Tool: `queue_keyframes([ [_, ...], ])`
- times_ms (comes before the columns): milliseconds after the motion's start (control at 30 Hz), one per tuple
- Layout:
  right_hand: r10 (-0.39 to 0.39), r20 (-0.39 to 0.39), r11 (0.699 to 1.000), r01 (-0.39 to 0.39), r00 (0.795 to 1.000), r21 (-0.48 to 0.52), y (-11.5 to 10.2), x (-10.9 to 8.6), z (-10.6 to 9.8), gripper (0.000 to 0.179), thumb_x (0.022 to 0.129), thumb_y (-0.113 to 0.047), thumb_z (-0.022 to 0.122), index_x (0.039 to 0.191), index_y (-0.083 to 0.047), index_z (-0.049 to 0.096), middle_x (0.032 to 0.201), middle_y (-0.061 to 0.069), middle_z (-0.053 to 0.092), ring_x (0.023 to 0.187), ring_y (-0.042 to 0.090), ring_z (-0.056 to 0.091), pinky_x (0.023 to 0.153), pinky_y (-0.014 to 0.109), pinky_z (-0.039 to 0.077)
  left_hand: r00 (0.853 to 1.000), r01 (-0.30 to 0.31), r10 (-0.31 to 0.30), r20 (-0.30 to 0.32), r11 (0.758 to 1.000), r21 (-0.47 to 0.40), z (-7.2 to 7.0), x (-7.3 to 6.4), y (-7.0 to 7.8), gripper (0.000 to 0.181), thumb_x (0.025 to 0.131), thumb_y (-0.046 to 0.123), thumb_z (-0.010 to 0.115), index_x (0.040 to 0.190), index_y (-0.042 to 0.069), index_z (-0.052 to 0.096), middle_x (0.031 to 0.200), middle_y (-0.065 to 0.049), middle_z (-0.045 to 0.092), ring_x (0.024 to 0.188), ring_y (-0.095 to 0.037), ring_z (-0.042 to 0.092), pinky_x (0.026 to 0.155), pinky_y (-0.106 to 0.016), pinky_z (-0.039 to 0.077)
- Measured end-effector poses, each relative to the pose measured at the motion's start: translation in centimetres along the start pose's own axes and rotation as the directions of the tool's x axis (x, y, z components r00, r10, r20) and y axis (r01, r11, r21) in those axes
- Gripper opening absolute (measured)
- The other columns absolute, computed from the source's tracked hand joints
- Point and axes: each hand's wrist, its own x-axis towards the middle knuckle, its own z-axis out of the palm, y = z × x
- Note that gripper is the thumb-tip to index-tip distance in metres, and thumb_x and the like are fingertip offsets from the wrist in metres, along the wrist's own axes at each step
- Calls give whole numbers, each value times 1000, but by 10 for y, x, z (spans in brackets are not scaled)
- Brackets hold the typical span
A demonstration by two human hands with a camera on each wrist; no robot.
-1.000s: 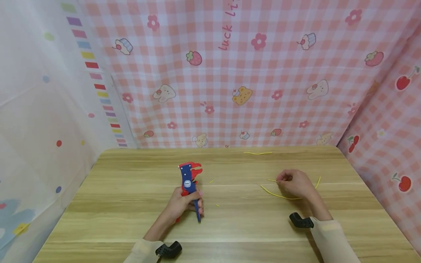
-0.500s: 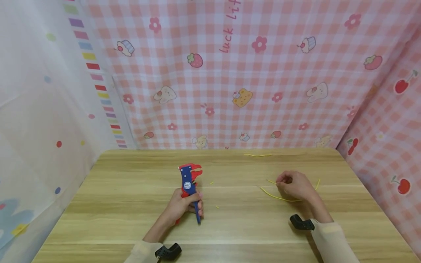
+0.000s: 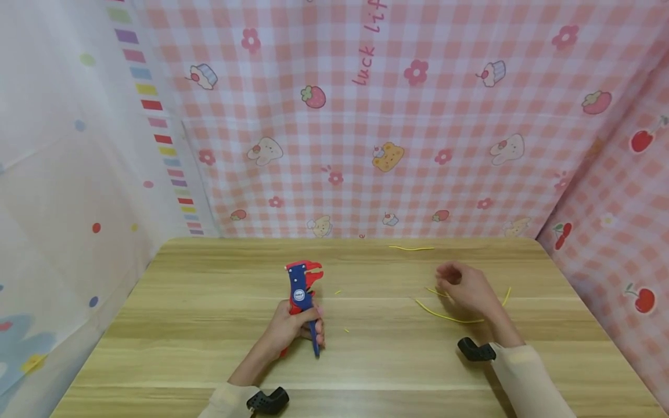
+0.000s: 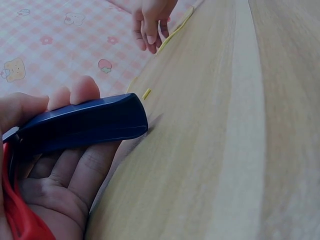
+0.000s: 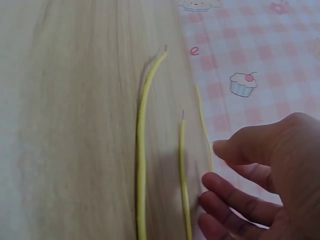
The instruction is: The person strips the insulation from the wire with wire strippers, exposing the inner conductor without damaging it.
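Observation:
My left hand (image 3: 284,330) grips red-and-blue wire strippers (image 3: 297,281) by the handles, head pointing to the back of the table. In the left wrist view the blue handle (image 4: 85,122) lies across the palm, fingers curled over it. My right hand (image 3: 470,290) hovers over the right side, thumb and fingers loosely bent and apart, holding nothing. Beneath it lie a curved yellow wire (image 3: 449,317) and a second yellow wire (image 3: 436,291), partly hidden by the hand. The right wrist view shows bare copper at the tips of the curved wire (image 5: 141,150) and second wire (image 5: 184,175).
Another yellow wire (image 3: 411,249) lies near the back edge of the wooden table (image 3: 397,360). Two tiny yellow scraps, one farther back (image 3: 337,292) and one nearer (image 3: 346,330), lie right of the strippers. A pink checked curtain (image 3: 345,128) hangs behind.
My right hand has let go of the second yellow wire and lifted slightly away toward the back; that wire now rests on the table. The left hand keeps its hold on the wire strippers.

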Motion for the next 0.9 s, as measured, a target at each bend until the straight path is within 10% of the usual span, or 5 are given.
queue_keyframes([
  [900,-27,-36,1000,28,999,12,-15,53,20,39,97,-16,66,132,0,59,129,23,66,118,39,63,105,54,50,1000,20,-20,-1,1000,7,0,-1,2,19,103,15,60,107,-1,52,72,-2,71,63,-20,74,71,-45,66],
])
